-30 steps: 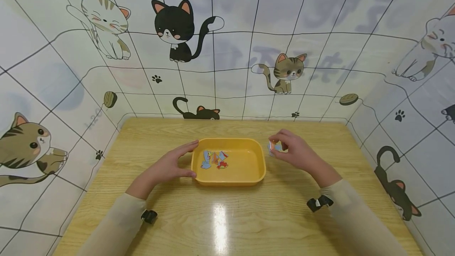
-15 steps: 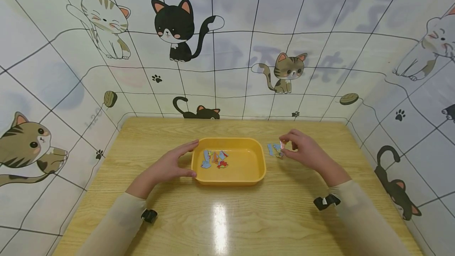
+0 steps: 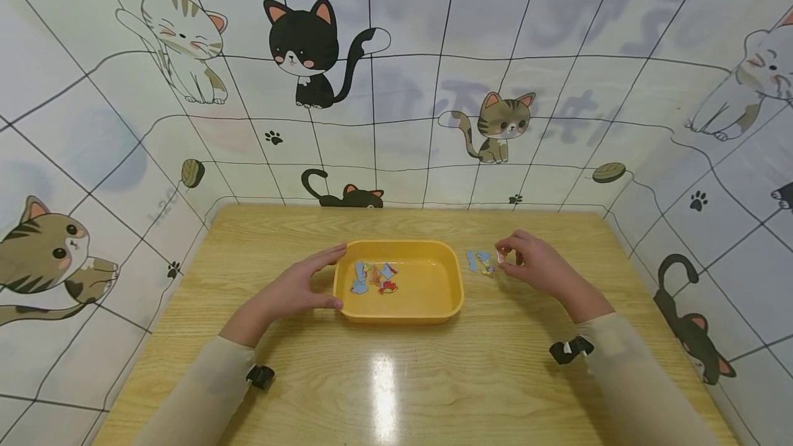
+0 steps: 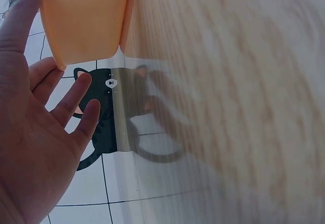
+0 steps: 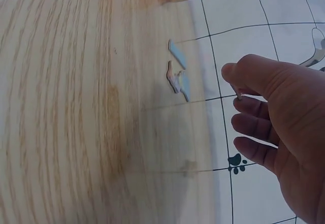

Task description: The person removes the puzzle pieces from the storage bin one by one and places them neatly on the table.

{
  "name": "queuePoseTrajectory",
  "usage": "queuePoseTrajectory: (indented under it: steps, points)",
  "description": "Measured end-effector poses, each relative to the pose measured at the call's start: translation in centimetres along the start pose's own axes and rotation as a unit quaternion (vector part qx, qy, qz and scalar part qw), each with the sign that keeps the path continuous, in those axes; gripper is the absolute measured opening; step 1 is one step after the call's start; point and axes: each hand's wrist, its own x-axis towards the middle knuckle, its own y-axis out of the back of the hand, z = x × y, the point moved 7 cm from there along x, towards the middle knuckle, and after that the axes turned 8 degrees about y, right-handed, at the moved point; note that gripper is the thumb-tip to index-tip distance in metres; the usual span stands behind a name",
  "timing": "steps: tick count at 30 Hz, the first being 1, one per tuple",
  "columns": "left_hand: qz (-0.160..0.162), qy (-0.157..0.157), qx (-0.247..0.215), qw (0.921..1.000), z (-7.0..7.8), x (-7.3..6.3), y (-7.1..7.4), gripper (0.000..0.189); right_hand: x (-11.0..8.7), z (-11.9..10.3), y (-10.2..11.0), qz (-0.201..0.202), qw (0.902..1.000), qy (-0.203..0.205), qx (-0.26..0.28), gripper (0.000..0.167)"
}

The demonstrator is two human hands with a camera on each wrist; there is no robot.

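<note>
My left hand (image 3: 296, 289) spans the left end of a yellow tray (image 3: 427, 291), thumb at the near corner and a fingertip at the far one. Its other fingers stay spread in the left wrist view. Several small flat puzzle pieces, among them a red one (image 3: 387, 287) and a blue one (image 3: 358, 287), lie in the tray's left half. Right of the tray, my right hand (image 3: 537, 266) pinches a small puzzle piece (image 3: 500, 255) between thumb and index finger, seen edge-on in the right wrist view. Beside it a blue strip-shaped piece (image 3: 471, 261) and other pieces (image 5: 173, 76) lie on the table.
The wooden table (image 3: 297, 370) meets a cloth wall (image 3: 409, 88) printed with cats and grid lines just behind the tray. Similar walls rise on both sides. Black straps (image 3: 571, 349) circle both sleeves.
My right hand has moved right with the pinched piece, away from the tray, uncovering pieces on the table. The left hand and tray have stayed put.
</note>
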Motion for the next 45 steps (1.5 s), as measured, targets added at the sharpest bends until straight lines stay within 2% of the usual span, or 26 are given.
queuePoseTrajectory:
  steps: [19, 31, 45]
  points:
    - [0.002, -0.002, -0.001, 1.0, 0.0, 0.0, -0.1, 0.108, 0.2, 3.9, -3.1, -0.025, 0.9981, -0.046, 0.033, 0.024]
    - [0.008, -0.015, 0.003, 0.9999, 0.4, -0.1, 0.0, 0.108, 0.5, 4.6, -3.8, -0.035, 0.9954, -0.067, 0.059, 0.026]
    - [0.004, 0.0, 0.0, 1.0, 0.0, 0.1, -0.1, 0.108, 0.4, 5.1, -4.1, -0.036, 0.9931, -0.077, 0.082, 0.027]
